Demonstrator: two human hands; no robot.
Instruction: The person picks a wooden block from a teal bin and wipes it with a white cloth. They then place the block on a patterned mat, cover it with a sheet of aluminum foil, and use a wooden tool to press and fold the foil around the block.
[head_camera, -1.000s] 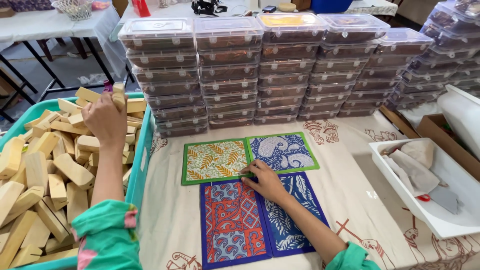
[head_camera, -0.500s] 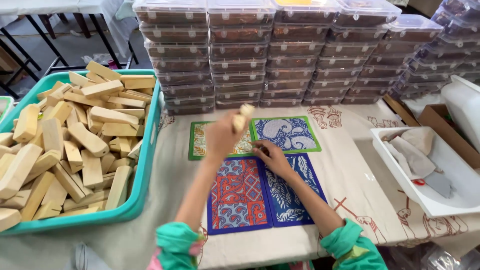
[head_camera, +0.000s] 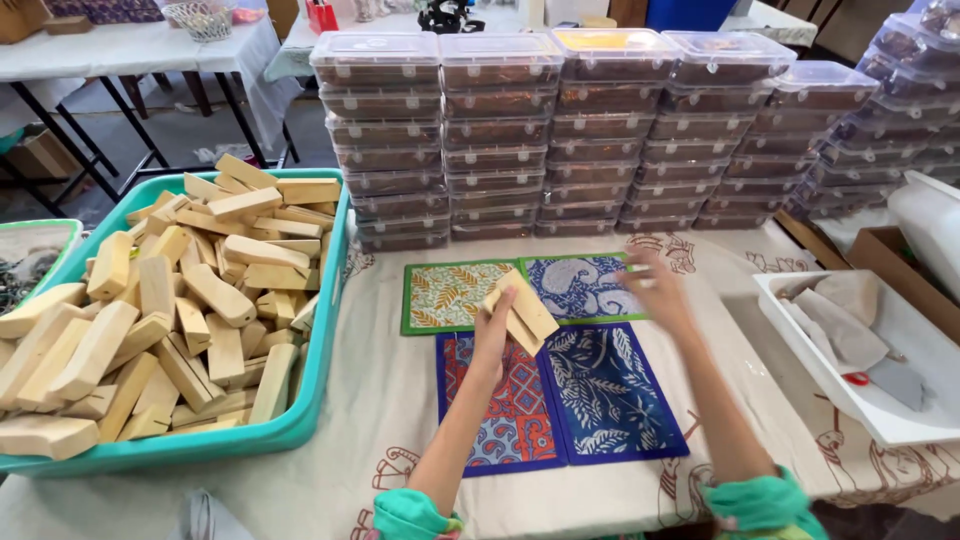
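Where cloth covers table (head_camera: 380, 400): container stacks (head_camera: 560, 130) behind.

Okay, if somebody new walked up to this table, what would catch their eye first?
Probably the teal tub heaped with pale wooden blocks at the left, and the wall of stacked lidded containers along the back. In the middle, the left hand holds wooden blocks above four patterned mats.
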